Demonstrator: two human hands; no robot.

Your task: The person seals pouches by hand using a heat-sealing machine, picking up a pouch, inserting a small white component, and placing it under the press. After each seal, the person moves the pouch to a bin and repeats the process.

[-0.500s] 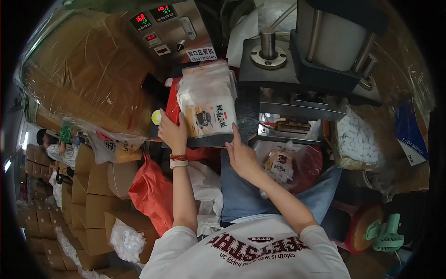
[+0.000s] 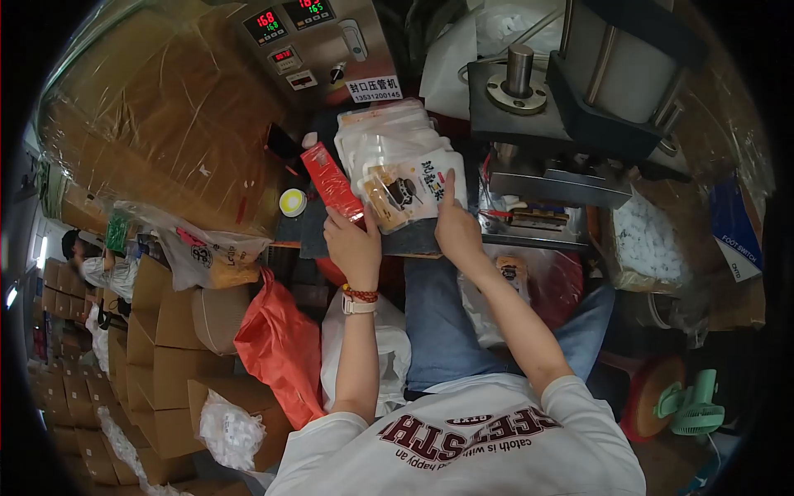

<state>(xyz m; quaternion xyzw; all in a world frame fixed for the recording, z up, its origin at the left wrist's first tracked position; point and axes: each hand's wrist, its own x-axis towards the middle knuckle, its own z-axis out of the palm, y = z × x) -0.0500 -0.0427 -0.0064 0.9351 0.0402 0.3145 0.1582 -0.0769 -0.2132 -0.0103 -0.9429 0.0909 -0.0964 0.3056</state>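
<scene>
A stack of printed plastic pouches (image 2: 403, 192) lies fanned out on the dark worktop, its top pouch tilted. Beside the stack's left edge is a long red packet (image 2: 331, 180). My left hand (image 2: 353, 246) is at the lower end of this packet, thumb and forefinger apart on either side of it, the thumb close to the pouches. On the right edge of the top pouch rests the outstretched forefinger of my right hand (image 2: 459, 231); its other fingers are partly bent, and no object shows in them.
A control panel (image 2: 318, 50) stands behind the pouches, a press machine (image 2: 562, 178) to the right. A round yellow-and-white item (image 2: 293, 202) and a dark phone-like object (image 2: 284, 145) lie left. Large wrapped box (image 2: 165, 124) at left; white items in a box (image 2: 649, 240) at right.
The view has shifted slightly. The top pouch has turned and its right side is higher. My left hand has moved right, and more of the red packet shows, slanting. My right hand has moved up.
</scene>
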